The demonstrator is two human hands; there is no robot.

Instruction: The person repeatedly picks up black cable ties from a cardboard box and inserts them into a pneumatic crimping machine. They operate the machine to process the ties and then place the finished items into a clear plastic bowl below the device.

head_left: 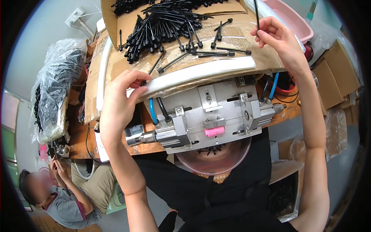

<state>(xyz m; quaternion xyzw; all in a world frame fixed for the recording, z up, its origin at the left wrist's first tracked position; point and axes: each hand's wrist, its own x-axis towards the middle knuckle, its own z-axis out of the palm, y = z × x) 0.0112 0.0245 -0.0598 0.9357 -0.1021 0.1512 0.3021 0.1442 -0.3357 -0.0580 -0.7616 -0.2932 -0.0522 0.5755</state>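
My left hand is at the near left edge of the cardboard, closed in a pinch on the knobbed end of a thin black rod. Held up at the far right in the fingertips of my right hand is another slim black rod; its upper end runs out of the picture. Many black rods with knobbed ends lie in a heap on the cardboard, with several loose ones beside it. Below them sits a metal clamping fixture with a pink block at its front.
A white foam strip runs along the cardboard's near edge. Blue and black hoses enter the fixture. Under it, a clear bowl holds some black pieces. A pink tub stands far right. Another person works at lower left.
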